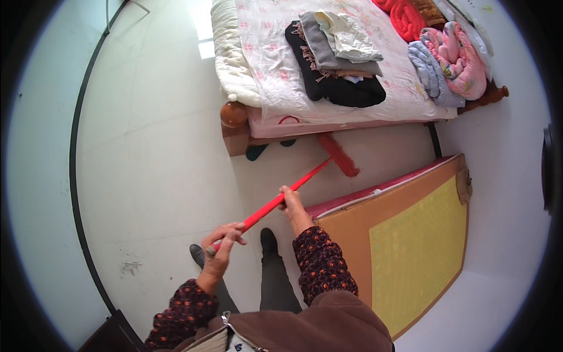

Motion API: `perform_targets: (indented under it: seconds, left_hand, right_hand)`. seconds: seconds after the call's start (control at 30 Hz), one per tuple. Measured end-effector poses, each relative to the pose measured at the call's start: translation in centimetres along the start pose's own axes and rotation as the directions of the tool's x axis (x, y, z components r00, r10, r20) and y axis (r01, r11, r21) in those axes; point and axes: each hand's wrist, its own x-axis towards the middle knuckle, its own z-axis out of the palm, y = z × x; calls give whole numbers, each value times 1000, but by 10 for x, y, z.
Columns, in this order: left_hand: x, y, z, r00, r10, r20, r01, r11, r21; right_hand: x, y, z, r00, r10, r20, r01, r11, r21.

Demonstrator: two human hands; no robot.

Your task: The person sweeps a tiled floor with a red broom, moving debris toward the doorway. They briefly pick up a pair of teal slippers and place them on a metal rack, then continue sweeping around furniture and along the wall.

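A red broom (264, 211) slants across the middle of the view, its handle running from lower left to upper right. Near the handle's top end my left hand (219, 249) is wrapped round it. Farther down the handle, my right hand (290, 202) is closed on it too. The red broom head (340, 156) rests on the pale floor (170, 193) beside the bed's front edge, its far end reaching the bed's underside. Dark patterned sleeves cover both my forearms.
The bed (275, 64) bears a pile of folded clothes (346, 53) and rolled quilts (451, 58). Dark shoes (256, 152) lie under its edge by the wooden post (233, 117). A large brown board with a yellow panel (416, 252) leans at the right. Black-edged walls flank the floor.
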Motion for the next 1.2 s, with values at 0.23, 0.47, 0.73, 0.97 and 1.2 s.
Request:
perform_targets:
  seconds: [0.23, 0.47, 0.73, 0.97, 1.2]
  left_hand:
    - [9, -73, 61, 985, 21, -169, -11, 998, 62]
    - [-86, -51, 51, 885, -164, -435, 160, 986, -46]
    - [-220, 45, 6, 767, -220, -603, 250, 968, -36]
    - [-314, 146, -23, 822, 14, -570, 197, 931, 307]
    - [-238, 141, -10, 803, -49, -594, 164, 976, 141]
  right_hand:
    - [97, -6, -4, 986, -51, 159, 63, 996, -71]
    - [39, 66, 22, 974, 120, 191, -67, 962, -264]
    - [-112, 176, 53, 892, 341, 295, -285, 934, -216]
    - [-250, 186, 75, 714, 480, 510, -381, 877, -292]
    - [-205, 142, 55, 839, 345, 422, -272, 936, -224]
